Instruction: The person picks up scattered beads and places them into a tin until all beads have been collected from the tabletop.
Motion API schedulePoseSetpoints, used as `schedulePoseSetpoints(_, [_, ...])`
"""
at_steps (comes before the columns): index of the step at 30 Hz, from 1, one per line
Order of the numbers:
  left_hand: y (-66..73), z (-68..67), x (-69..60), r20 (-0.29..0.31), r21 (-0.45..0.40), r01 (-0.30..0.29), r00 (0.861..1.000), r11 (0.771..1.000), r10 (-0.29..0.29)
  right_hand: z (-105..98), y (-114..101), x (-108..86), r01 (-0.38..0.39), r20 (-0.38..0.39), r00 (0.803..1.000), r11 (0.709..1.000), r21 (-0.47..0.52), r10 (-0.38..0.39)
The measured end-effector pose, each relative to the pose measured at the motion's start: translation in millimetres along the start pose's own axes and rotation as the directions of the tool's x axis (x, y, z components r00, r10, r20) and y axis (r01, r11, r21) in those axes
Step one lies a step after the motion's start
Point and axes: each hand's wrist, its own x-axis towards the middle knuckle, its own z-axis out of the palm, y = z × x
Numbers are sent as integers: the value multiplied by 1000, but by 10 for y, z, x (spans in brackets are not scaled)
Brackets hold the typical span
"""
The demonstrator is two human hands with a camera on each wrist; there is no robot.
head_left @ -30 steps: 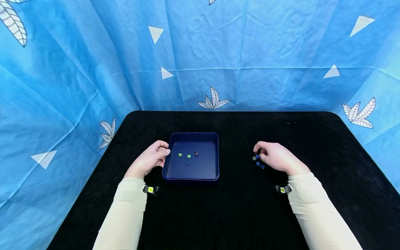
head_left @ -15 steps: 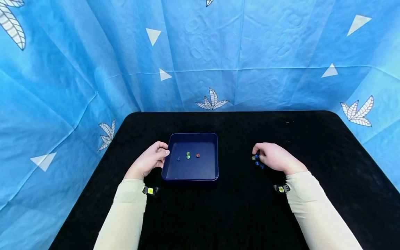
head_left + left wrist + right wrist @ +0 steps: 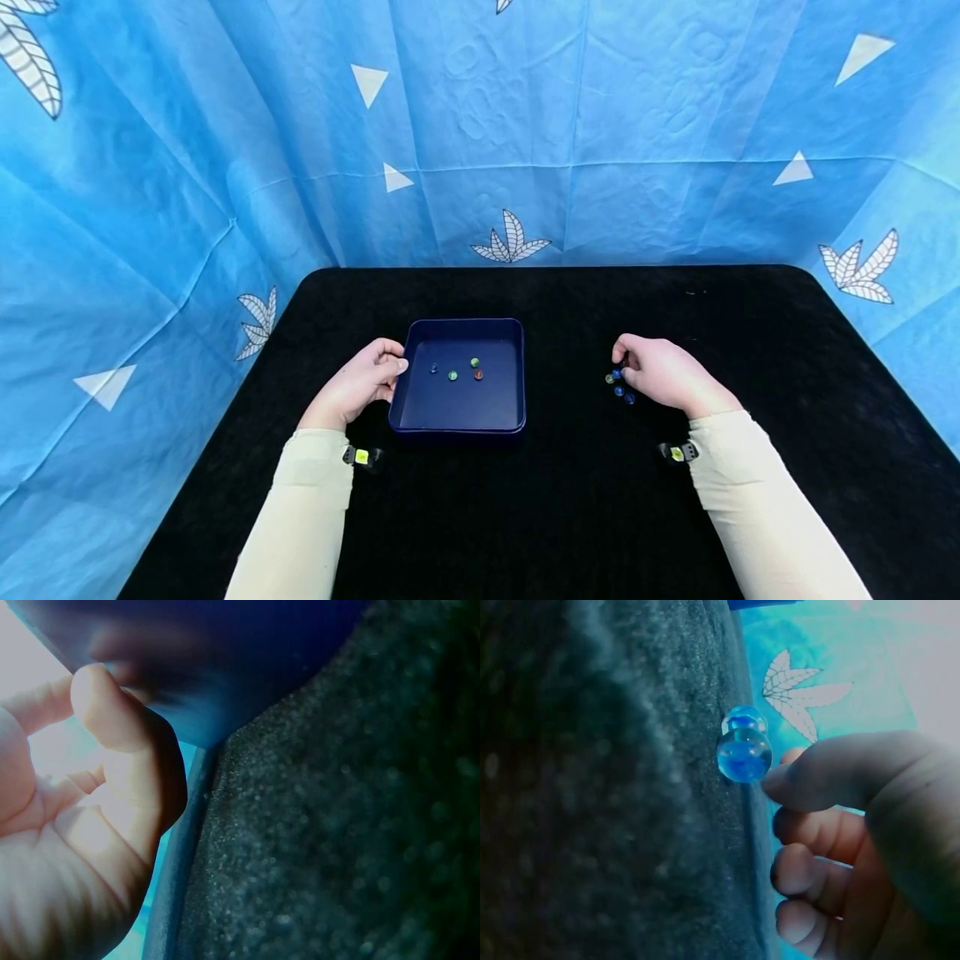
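My left hand (image 3: 362,383) grips the left rim of a dark blue square tray (image 3: 465,417), thumb on its near side. In the tray lie a small blue marble (image 3: 433,368), a green marble (image 3: 452,376), a yellow-green marble (image 3: 475,362) and a reddish marble (image 3: 479,375). My right hand (image 3: 663,373) hovers with curled fingers at a loose cluster of marbles on the black table. A clear-and-blue marble (image 3: 744,759) sits by its thumb tip in the right wrist view, another behind it. Whether the fingers pinch a marble is hidden.
The black cloth-covered table (image 3: 480,517) extends around the tray and the cluster. Nearest me in the cluster lies a blue marble (image 3: 629,399). A blue curtain (image 3: 645,125) with white leaf and triangle prints hangs behind the table and along its left side.
Within the tray the marbles have rolled about: the blue one is now at the left, the yellow-green one at the upper right. My right hand has shifted slightly; the left keeps its hold.
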Motion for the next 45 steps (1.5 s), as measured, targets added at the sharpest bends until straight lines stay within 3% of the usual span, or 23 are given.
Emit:
schedulePoseSetpoints(13, [-28, -10, 12, -5, -20, 10, 1000, 1000, -10, -66, -165, 12, 1, -59, 998, 1000, -3, -1])
schedulePoseSetpoints(25, [-68, -19, 38, -4, -12, 2, 1000, 1000, -2, -84, -568, 126, 90, -69, 993, 996, -22, -92])
schedulePoseSetpoints(45, [-62, -9, 38, -9, -10, -8, 1000, 1000, 8, 3, -1024, 307, 211, -79, 975, 977, 7, -210])
